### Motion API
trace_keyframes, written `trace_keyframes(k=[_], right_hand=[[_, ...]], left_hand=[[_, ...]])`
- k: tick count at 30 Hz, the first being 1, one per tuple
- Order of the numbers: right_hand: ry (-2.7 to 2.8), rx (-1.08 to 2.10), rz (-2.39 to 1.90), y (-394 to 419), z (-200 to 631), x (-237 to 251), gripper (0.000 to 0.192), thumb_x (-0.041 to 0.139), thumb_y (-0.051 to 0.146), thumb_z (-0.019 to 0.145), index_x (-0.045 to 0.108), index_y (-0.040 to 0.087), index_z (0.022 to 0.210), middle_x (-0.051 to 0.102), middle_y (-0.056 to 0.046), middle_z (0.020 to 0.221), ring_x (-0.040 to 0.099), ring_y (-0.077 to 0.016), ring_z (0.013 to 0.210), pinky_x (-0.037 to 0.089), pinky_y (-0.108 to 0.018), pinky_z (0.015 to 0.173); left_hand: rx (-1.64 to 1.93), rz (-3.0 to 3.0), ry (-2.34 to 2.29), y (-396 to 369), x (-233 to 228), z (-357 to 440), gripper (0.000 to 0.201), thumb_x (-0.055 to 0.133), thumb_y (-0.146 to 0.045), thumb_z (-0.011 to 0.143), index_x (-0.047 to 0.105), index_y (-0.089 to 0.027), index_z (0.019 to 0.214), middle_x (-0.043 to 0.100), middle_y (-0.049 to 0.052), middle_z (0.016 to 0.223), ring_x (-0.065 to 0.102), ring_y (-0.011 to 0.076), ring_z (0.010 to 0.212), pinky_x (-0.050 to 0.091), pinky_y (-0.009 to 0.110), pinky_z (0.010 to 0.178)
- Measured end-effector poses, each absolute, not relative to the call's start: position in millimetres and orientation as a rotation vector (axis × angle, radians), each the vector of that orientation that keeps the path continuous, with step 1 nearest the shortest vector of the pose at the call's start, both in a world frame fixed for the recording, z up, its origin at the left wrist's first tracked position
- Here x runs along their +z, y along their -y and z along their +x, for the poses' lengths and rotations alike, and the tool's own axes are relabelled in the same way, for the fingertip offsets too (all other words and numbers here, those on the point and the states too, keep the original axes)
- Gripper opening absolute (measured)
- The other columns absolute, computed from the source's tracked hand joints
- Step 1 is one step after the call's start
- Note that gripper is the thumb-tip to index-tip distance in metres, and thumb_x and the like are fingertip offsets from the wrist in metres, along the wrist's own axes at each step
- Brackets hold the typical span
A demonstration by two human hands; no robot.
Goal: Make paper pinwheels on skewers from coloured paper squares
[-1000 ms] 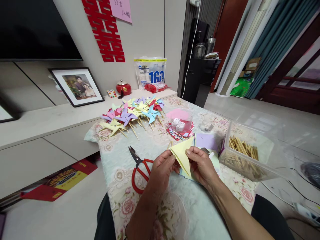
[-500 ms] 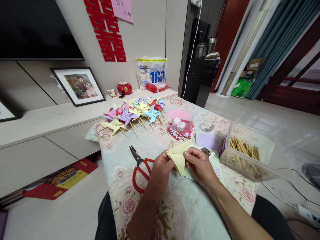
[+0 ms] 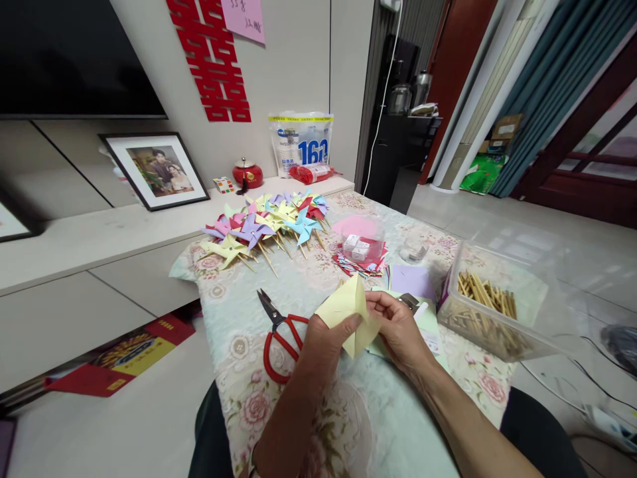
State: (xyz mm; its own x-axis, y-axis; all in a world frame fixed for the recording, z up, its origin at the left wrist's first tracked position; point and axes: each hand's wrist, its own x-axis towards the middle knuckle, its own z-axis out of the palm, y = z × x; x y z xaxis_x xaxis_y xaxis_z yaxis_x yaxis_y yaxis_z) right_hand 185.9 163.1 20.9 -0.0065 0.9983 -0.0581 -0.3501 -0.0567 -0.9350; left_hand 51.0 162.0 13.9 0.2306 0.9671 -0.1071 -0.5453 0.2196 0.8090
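Left hand [image 3: 326, 342] and right hand [image 3: 398, 325] both grip one pale yellow paper [image 3: 348, 312], which is lifted clear of the counter [image 3: 298, 285] just in front of the person. The left thumb presses on the sheet's near side with the fingers curled behind, a closed pinch; the right hand pinches the opposite edge between thumb and forefinger. Held from two sides like this, the thin sheet stays taut and its crease stands up as a ridge, probably so the fold can be worked in the air rather than flat on the cloth. The paper is matte and light, with sharp folded edges and a pointed top.

Scissors [image 3: 276, 328] with red loop handles and dark blades lie just left of the hands, blades pointing away, within easy reach. A stack of coloured sheets [image 3: 413, 282], lilac on top, sits just beyond the right hand. Right of that, a clear plastic box [image 3: 490, 312] holds thin wooden sticks. Further back, a heap of finished pinwheels [image 3: 263, 229] in yellow, purple, blue and pink lies with sticks fanned toward the person, out of the working space. A small clear tub [image 3: 361, 245] holds little white pieces. The counter wears a floral cloth with a soft sheen.
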Motion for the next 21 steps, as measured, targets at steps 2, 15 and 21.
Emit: trace_keyframes(k=[2,15,21], right_hand=[[0.909,1.392,-0.99,-163.4,186.0,20.2,0.04,0.093,0.036,0.059,0.076,0.023,0.094,0.062,0.004,0.067,0.053,-0.0091,0.055,0.043,-0.021,0.053],[0.956,1.394,-0.919,-160.0,192.2,29.3,0.041,0.069,0.059,0.082,0.078,0.023,0.101,0.072,-0.005,0.086,0.058,-0.0179,0.07,0.046,-0.027,0.057],[0.894,1.389,-0.989,-160.7,190.4,30.8,0.037,0.08,0.052,0.072,0.077,0.023,0.096,0.075,-0.004,0.082,0.062,-0.0192,0.069,0.047,-0.03,0.063]], left_hand=[[1.172,0.707,-0.721,-161.1,14.5,51.1,0.049,0.086,-0.032,0.066,0.072,-0.014,0.108,0.077,0.007,0.09,0.068,0.0183,0.071,0.053,0.028,0.068],[1.316,0.595,-0.974,-166.2,15.6,46.2,0.043,0.088,-0.025,0.057,0.074,-0.014,0.096,0.079,0.006,0.087,0.072,0.0233,0.071,0.058,0.035,0.07],[1.274,0.609,-0.939,-165.7,12.3,45.7,0.047,0.089,-0.026,0.058,0.073,-0.015,0.101,0.079,0.008,0.089,0.074,0.026,0.075,0.058,0.037,0.071]])
